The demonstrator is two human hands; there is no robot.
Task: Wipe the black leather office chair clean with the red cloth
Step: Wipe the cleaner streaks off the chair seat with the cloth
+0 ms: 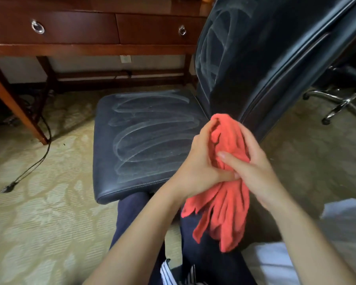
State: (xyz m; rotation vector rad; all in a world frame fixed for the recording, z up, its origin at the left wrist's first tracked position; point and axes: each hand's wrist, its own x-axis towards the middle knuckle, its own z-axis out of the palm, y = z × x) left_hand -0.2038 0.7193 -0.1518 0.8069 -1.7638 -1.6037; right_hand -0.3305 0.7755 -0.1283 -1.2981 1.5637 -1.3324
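Gripping the bunched red cloth (227, 161), left hand (195, 161) and right hand (253, 171) curl around it.

red cloth (226, 182) bunched, hanging | black chair (148, 140) seat, back streaked white

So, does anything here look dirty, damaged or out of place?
Yes. Whitish looping streaks cover the chair seat and the backrest, so the black leather looks smeared. A black cable lies loose across the carpet at the left, its plug end free. The left hand and right hand hold the bunched red cloth.
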